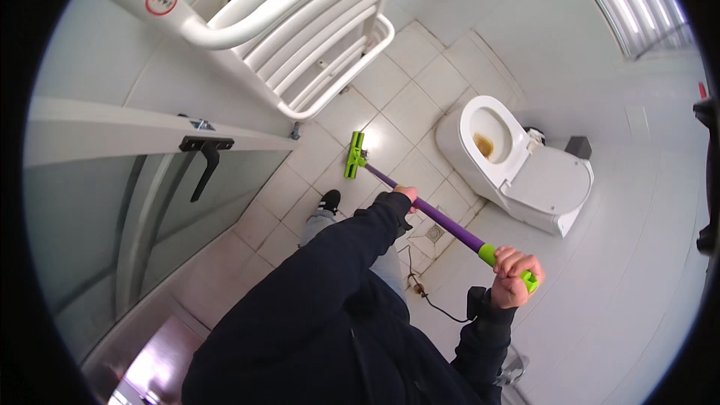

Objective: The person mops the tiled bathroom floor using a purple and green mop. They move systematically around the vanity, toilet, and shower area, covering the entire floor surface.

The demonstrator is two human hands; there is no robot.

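Note:
A mop with a purple and green pole slants across the middle of the view. Its narrow green head rests on the tiled floor, with a small dark clump beside it. My left hand is wrapped around the pole's lower part. Around the green grip at the pole's upper end, my right hand is closed, and the grip's tip sticks out past the fingers. The mop head's underside is hidden.
A white toilet with its lid up stands at right, brownish water in the bowl. A white towel radiator juts from the upper left. At left is a glass door with a black handle. Near my feet are a floor drain and a cable.

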